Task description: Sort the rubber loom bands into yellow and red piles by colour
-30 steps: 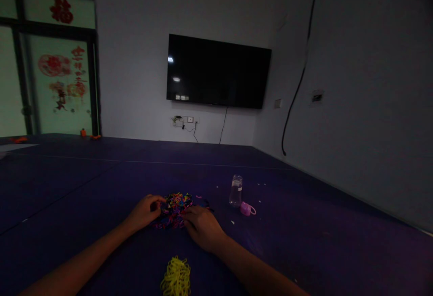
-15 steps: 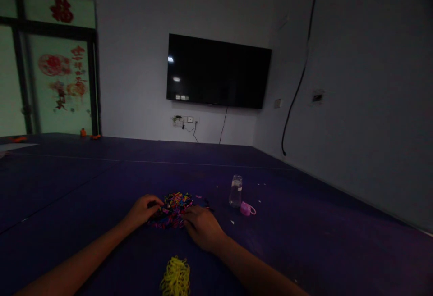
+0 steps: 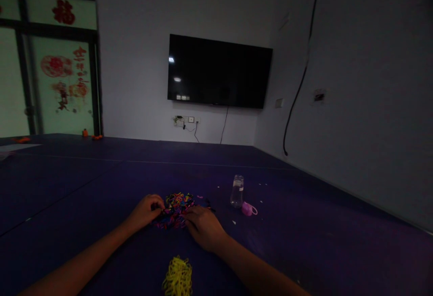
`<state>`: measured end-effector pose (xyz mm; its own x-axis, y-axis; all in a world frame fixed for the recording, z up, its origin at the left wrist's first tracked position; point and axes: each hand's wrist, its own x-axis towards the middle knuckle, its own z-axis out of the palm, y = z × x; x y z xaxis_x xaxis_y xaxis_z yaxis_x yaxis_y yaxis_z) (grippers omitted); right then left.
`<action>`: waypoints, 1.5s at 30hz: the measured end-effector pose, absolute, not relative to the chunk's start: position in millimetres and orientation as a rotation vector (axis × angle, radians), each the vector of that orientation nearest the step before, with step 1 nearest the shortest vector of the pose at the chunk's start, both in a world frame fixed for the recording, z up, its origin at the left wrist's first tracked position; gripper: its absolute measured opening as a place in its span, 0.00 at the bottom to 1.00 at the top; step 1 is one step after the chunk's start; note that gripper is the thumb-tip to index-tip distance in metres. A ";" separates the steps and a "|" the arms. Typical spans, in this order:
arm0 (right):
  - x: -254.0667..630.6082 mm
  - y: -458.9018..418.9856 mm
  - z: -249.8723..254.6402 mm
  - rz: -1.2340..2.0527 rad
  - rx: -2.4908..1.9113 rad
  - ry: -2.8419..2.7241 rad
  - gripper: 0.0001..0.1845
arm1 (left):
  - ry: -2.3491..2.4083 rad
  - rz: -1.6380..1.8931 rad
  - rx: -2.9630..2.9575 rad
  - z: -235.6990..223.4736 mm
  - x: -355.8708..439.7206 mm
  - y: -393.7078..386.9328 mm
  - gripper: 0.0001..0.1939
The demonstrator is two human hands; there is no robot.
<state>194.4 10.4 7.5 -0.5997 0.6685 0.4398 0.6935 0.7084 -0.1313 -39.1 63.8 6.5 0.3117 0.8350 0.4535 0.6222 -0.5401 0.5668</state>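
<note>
A heap of small multicoloured elastic hair ties (image 3: pixel 176 203) lies on the dark purple tabletop between my hands. My left hand (image 3: pixel 149 210) is at the heap's left edge, its thumb and fingers pinched together on some of the ties; which ones is too dark to see. My right hand (image 3: pixel 204 226) rests over the right side of the heap, fingers stretched across the ties and thumb apart below them. Nearer to me sits a separate bunch of yellow hair ties (image 3: pixel 178 277), with neither hand touching it.
Right of the heap a clear bottle (image 3: pixel 237 191) stands upright, a pink cap with a loop (image 3: pixel 248 209) beside it. Small white scraps (image 3: pixel 234 222) dot the purple tabletop (image 3: pixel 304 242). Orange objects (image 3: pixel 97 137) lie at the far left edge. A television (image 3: pixel 219 71) hangs on the wall.
My left fingers have shifted slightly at the heap's left edge, and the ties there have moved a little. My right hand stays nearly in place. The view has shifted slightly.
</note>
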 end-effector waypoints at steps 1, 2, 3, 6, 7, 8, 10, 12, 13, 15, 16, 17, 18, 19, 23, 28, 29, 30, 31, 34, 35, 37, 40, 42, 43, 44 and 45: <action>194.5 10.7 7.2 -0.078 -1.041 -2.452 0.14 | 1.321 1.060 2.301 7.2 -38.9 63.1 0.08; 194.5 11.0 6.8 -0.082 -1.037 -2.450 0.14 | 1.327 1.060 2.304 7.7 -38.7 62.7 0.07; 194.5 11.4 6.4 -0.084 -1.034 -2.449 0.14 | 1.334 1.059 2.309 7.9 -38.8 62.6 0.07; 194.5 12.4 5.4 -0.081 -1.031 -2.457 0.14 | 1.340 1.034 2.338 6.9 -39.5 63.8 0.08; 194.4 12.7 5.1 -0.081 -1.033 -2.460 0.14 | 1.333 1.017 2.355 6.2 -39.8 64.5 0.08; 194.3 12.9 4.8 -0.081 -1.035 -2.462 0.14 | 1.324 1.004 2.373 5.4 -40.1 65.1 0.09; 194.1 13.2 4.4 -0.079 -1.039 -2.461 0.14 | 1.308 0.997 2.402 3.9 -40.3 66.2 0.09; 194.0 13.0 4.4 -0.077 -1.042 -2.460 0.14 | 1.307 1.006 2.415 2.8 -40.3 66.6 0.08; 194.0 12.9 4.6 -0.075 -1.043 -2.460 0.14 | 1.308 1.010 2.416 2.6 -40.1 66.6 0.08; 194.2 12.5 5.0 -0.073 -1.044 -2.459 0.14 | 1.308 1.015 2.409 2.8 -39.6 66.1 0.07; 194.4 12.4 5.1 -0.072 -1.044 -2.457 0.14 | 1.313 1.021 2.400 3.1 -39.4 65.9 0.07; 194.6 12.3 5.2 -0.070 -1.042 -2.453 0.14 | 1.324 1.034 2.385 3.5 -39.3 65.7 0.06; 194.8 12.3 5.2 -0.067 -1.037 -2.451 0.14 | 1.337 1.051 2.366 3.8 -39.3 65.6 0.06; 195.0 12.4 5.1 -0.066 -1.032 -2.452 0.14 | 1.352 1.071 2.343 3.9 -39.4 65.6 0.05; 195.3 12.4 5.1 -0.066 -1.031 -2.460 0.15 | 1.367 1.174 2.198 3.0 -40.9 66.0 0.06; 194.8 12.1 5.7 -0.077 -1.019 -2.463 0.15 | 1.317 1.227 2.104 2.4 -40.3 63.0 0.09; 194.7 12.3 5.6 -0.080 -1.014 -2.462 0.15 | 1.301 1.229 2.105 2.8 -39.5 62.0 0.10; 194.6 12.6 5.3 -0.081 -1.011 -2.461 0.15 | 1.285 1.227 2.113 3.4 -38.7 60.9 0.11; 194.6 13.0 4.9 -0.081 -1.009 -2.460 0.15 | 1.270 1.220 2.123 4.0 -37.8 59.9 0.11; 194.4 13.4 4.4 -0.072 -1.012 -2.457 0.15 | 1.263 1.194 2.164 5.7 -35.7 57.9 0.12; 194.3 13.2 4.4 -0.069 -1.015 -2.456 0.15 | 1.278 1.189 2.176 6.2 -35.5 57.6 0.12; 194.3 12.3 4.9 -0.065 -1.024 -2.452 0.14 | 1.357 1.195 2.191 6.8 -36.2 57.5 0.12; 194.6 11.1 5.6 -0.072 -1.027 -2.459 0.13 | 1.603 1.224 2.179 7.4 -39.1 57.8 0.13; 195.0 11.2 5.6 -0.085 -1.022 -2.467 0.13 | 1.751 1.245 2.160 7.8 -41.0 57.8 0.13; 195.1 11.5 5.6 -0.091 -1.019 -2.470 0.13 | 1.791 1.257 2.159 8.0 -41.5 57.9 0.12; 195.2 11.8 5.6 -0.095 -1.017 -2.472 0.13 | 1.804 1.271 2.168 8.1 -41.8 58.1 0.12; 195.1 12.1 5.7 -0.095 -1.017 -2.472 0.13 | 1.800 1.286 2.183 8.0 -41.8 58.4 0.11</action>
<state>195.1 12.1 5.7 -0.6191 0.6494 0.4415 0.6813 0.7238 -0.1094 -41.8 58.4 8.0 -0.0129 0.8272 0.5617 0.7993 -0.3290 0.5029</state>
